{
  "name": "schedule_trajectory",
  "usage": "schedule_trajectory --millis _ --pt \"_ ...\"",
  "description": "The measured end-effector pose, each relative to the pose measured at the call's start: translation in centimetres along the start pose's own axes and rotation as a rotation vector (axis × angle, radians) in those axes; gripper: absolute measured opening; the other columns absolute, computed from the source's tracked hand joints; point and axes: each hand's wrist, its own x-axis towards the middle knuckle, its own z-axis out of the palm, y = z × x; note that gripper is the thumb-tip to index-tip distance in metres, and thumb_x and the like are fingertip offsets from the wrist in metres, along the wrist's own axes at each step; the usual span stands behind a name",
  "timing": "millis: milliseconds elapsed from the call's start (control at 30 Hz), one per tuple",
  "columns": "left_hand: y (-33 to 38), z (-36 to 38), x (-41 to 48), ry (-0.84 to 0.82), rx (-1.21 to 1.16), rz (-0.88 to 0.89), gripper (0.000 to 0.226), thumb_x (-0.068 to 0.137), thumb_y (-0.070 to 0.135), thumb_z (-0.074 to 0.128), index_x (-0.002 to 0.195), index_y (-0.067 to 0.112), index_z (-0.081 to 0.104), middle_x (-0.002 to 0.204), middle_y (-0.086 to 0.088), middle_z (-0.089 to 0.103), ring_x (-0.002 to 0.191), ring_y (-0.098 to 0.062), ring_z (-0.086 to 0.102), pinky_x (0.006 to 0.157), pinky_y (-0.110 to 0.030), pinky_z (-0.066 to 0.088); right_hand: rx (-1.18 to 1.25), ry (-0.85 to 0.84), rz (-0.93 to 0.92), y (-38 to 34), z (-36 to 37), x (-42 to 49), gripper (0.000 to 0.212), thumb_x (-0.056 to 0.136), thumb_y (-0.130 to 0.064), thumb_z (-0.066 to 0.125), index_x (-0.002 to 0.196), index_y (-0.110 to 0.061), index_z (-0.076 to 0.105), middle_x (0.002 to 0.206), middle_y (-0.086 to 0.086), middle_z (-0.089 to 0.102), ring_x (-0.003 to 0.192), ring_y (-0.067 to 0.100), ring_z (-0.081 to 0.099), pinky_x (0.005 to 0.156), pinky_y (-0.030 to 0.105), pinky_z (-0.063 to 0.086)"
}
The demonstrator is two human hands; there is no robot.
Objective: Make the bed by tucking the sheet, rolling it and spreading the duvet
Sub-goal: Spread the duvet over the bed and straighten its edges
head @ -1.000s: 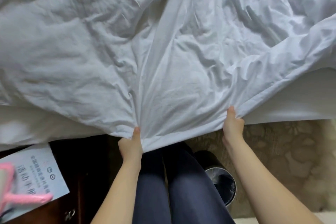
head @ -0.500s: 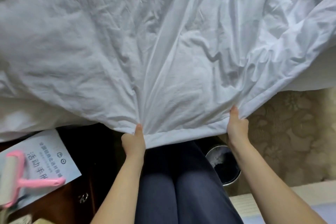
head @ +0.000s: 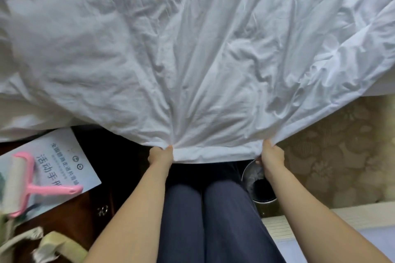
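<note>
- Two-handed hold on near hem of white duvet (head: 192, 60), low centre of view.
- Left hand (head: 160, 155) at 7 o'clock, fingers curled tight round bunched cloth, thumb on top.
- Right hand (head: 272, 153) at 5 o'clock, fingers clamped on hem likewise.
- Hem pulled taut between both grips, above dark trousers (head: 213, 220).
- Wrinkled cloth spread over bed from 9 through 12 to 3 o'clock, creases fanning up from each grip.
- At 8 o'clock, on dark wooden worktop (head: 74, 220): pink lint roller (head: 32, 186) lying across printed booklet (head: 64, 166).
- Just beside right wrist: round bin (head: 258, 186) next to patterned carpet (head: 342, 156) at 4 o'clock.
</note>
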Motion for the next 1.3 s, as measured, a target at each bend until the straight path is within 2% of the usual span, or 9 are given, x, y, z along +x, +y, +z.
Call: schedule_trajectory --millis 133,200,300,433,600,767,933,1133,1300 --pt "1.7 -2.5 1.4 -0.153 0.44 0.014 0.037 0.094 0.034 0.039 0.107 0.006 0.06 0.094 -0.013 0.07 0.079 -0.026 0.065 0.069 -0.029 0.048 -0.457 -0.296 0.101 0.1 2.1 0.0 0.039 0.095 -0.028 0.034 0.088 0.001 0.06 0.061 0.011 0.065 0.049 0.023 0.055 0.047 0.02 0.04" --pt "3.2 -3.3 1.6 -0.083 0.693 0.187 0.04 0.092 0.034 0.034 0.092 0.007 0.064 0.083 -0.01 0.072 0.078 -0.026 0.067 0.075 -0.03 0.05 -0.72 -0.363 -0.126 -1.4 3.4 -1.0 0.04 0.091 -0.027 0.036 0.078 -0.002 0.064 0.054 0.004 0.067 0.057 0.025 0.063 0.059 0.027 0.049" --pt "5.9 -4.0 1.0 0.037 0.648 0.53 0.038 0.095 0.033 0.034 0.077 0.009 0.058 0.084 -0.01 0.066 0.084 -0.031 0.06 0.071 -0.033 0.045 -0.773 -0.364 -0.486 -5.1 5.8 -2.8 0.034 0.088 -0.026 0.041 0.067 -0.007 0.06 0.062 0.005 0.067 0.073 0.03 0.065 0.074 0.038 0.052" --pt "9.0 -5.2 0.3 0.159 0.495 0.804 0.033 0.096 0.028 0.043 0.125 0.015 0.047 0.118 -0.01 0.051 0.108 -0.029 0.049 0.089 -0.04 0.043 -0.805 -0.38 -0.806 -10.6 9.1 -4.9 0.022 0.091 -0.017 0.043 0.081 -0.005 0.058 0.083 0.007 0.061 0.082 0.026 0.054 0.07 0.035 0.038" --pt "10.2 -5.9 2.0 0.045 0.552 0.688 0.048 0.097 0.03 0.04 0.143 0.022 0.03 0.14 -0.01 0.035 0.125 -0.029 0.037 0.105 -0.039 0.035 -0.933 -0.466 -0.927 -15.0 13.2 -6.1 0.02 0.092 -0.017 0.042 0.095 -0.008 0.06 0.088 0.004 0.06 0.082 0.023 0.051 0.066 0.03 0.034" --pt "11.8 -8.2 2.4 -0.068 0.323 0.626 0.029 0.094 0.02 0.047 0.12 0.009 0.054 0.12 -0.014 0.055 0.112 -0.029 0.051 0.092 -0.029 0.038 -1.285 -0.625 -1.053 -18.6 17.1 -7.8 0.021 0.094 -0.021 0.042 0.092 -0.009 0.059 0.095 0.01 0.064 0.093 0.03 0.056 0.068 0.033 0.036" --pt "14.3 -14.5 2.9 -0.138 0.341 0.66 0.029 0.094 0.025 0.048 0.12 0.013 0.055 0.114 -0.006 0.06 0.104 -0.021 0.056 0.093 -0.03 0.044 -1.451 -0.685 -1.2 -23.3 20.9 -11.2 0.022 0.095 -0.025 0.04 0.099 -0.017 0.06 0.101 0.007 0.064 0.094 0.029 0.057 0.078 0.035 0.044" --pt "14.3 -23.8 5.6 0.03 0.225 0.662 0.023 0.093 0.022 0.05 0.111 0.011 0.06 0.106 -0.005 0.063 0.097 -0.021 0.058 0.089 -0.028 0.045 -1.567 -0.733 -1.383 -26.7 26.0 -17.0 0.021 0.095 -0.024 0.039 0.096 -0.02 0.059 0.095 0.003 0.065 0.087 0.027 0.059 0.076 0.034 0.049" --pt "12.4 -31.1 9.2 0.275 -0.027 0.651 0.014 0.093 0.017 0.052 0.096 0.01 0.064 0.09 -0.002 0.063 0.083 -0.016 0.056 0.063 -0.016 0.036 -1.329 -0.865 -1.584 -27.6 31.4 -22.4 0.018 0.095 -0.023 0.046 0.108 -0.022 0.058 0.106 -0.005 0.059 0.094 0.016 0.061 0.082 0.034 0.049"
